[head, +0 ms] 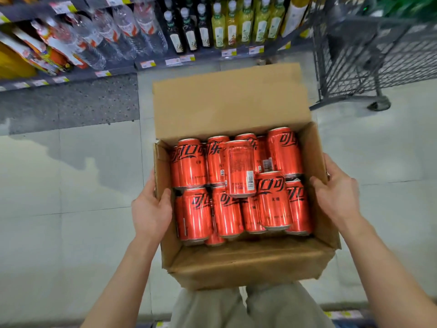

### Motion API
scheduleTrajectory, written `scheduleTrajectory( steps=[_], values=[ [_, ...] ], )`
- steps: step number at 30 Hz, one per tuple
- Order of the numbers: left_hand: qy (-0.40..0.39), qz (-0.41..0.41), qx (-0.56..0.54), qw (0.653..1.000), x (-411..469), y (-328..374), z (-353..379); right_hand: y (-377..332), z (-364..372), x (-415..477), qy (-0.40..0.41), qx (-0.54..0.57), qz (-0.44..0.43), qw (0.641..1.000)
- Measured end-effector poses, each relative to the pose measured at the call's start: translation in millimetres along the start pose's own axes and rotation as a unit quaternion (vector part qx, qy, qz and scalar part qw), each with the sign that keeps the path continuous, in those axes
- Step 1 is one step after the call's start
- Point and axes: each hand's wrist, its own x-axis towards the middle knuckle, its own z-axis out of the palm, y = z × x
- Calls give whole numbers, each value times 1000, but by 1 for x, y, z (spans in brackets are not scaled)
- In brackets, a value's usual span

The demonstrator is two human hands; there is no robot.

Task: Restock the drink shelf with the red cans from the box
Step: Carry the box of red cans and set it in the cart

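Box (236,263) carried in aisle, left hand (150,214) and right hand (335,197) curled over its side walls. Cans (236,185) loose inside, top ones piled unevenly. Risk: tilt rolls them out; bottom may sag.

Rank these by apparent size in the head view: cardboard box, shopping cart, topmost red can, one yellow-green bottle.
cardboard box
shopping cart, partly cropped
topmost red can
yellow-green bottle; farther off, so true size unsure

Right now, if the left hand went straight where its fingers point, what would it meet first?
The box: the left hand grips its side wall, so it would likely slide along that wall toward the flap. Depth unclear.
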Motion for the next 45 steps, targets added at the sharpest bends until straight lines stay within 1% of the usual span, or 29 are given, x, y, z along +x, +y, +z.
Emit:
scheduleTrajectory(
  steps=[4,10,14,18,21,26,28,32,36,38,40,45],
  values=[
    [-33,6,6,999,-33,13,13,42,-26,-29,10,4,30,1000],
    [-79,42,13,996,-63,41,25,81,-59,-76,44,32,89,994],
    [-101,91,43,990,-80,64,30,105,-77,-106,72,51,99,991],
    [-117,113,55,985,-92,86,42,131,-92,-120,89,89,126,984],
    [-124,112,56,984,-105,105,57,152,-108,-119,88,86,136,983],
    [-121,104,46,986,-127,140,89,190,-143,-90,84,83,133,984],
    [-105,103,50,988,-139,157,107,208,-161,-72,77,86,120,986],
    [-78,89,35,992,-165,197,144,235,-207,-31,63,70,94,991],
    [-64,76,20,995,-188,248,177,254,-263,8,57,32,64,996],
    [-58,71,22,996,-193,274,192,263,-289,25,57,17,62,996],
    [-63,65,1,996,-195,297,208,274,-314,42,60,15,66,996],
    [-62,78,-15,995,-193,344,241,290,-370,74,75,22,69,995]
  ],
)
